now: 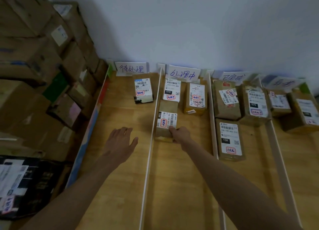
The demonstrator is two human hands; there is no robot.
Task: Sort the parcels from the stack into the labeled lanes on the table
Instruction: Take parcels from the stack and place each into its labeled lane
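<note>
Pale wall (189, 22) (softly shadowed) behind wooden table (181, 186)

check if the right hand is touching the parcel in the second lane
Touching. The head view shows the right hand gripping the near end of the parcel, its fingers curled onto the top edge beside the label.

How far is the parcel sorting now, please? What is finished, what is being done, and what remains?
Done: parcels already lie in all four lanes, for example one in the first lane and two at the back of the second lane. In hand: the right hand holds a 15H parcel in the second lane; the left hand hovers open. Left: the big stack of cardboard boxes remains.
</note>
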